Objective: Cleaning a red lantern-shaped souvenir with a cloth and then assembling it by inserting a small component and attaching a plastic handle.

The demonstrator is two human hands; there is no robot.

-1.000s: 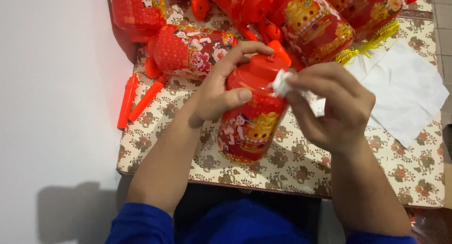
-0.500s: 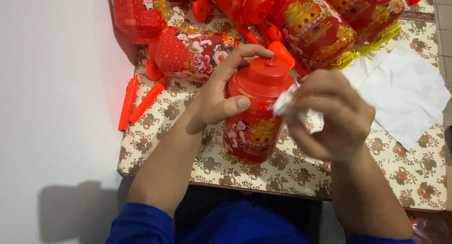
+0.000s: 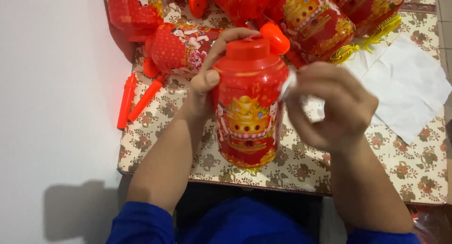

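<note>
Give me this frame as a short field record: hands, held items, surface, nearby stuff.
left hand: grips the red lantern near its top, thumb on the front
right hand: pinches a white tissue against the lantern's side
lantern: red, gold picture on the front, red cap, held upright over the table edge
surface: floral tablecloth
nearby: more red lanterns at the back, two orange sticks on the left, white tissue sheets on the right
</note>
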